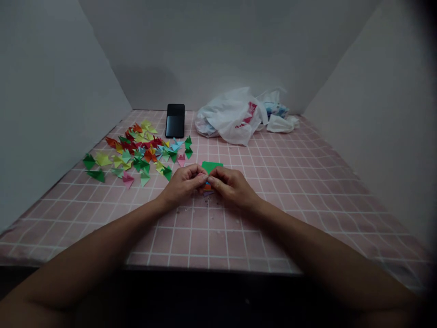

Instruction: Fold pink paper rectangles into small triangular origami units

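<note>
Near the middle of the table, my left hand (187, 182) and my right hand (235, 186) meet fingertip to fingertip. Both are closed in a pinch, and whatever is between the fingers is too small and hidden to make out. Just under and behind them lies green paper (212, 166). Orange and other coloured paper edges (207, 187) show below the fingers, as if in a small stack. To the left of my left hand spreads a pile of small folded paper pieces (139, 163) in green, yellow, red, orange, pink and light blue.
A black phone (175, 122) lies behind the folded pieces. Crumpled white plastic bags (232, 114) with red print sit at the back. A pink checked cloth (273, 177) covers the table, and pale walls (211, 50) enclose it on three sides. Tiny crumbs lie near my hands.
</note>
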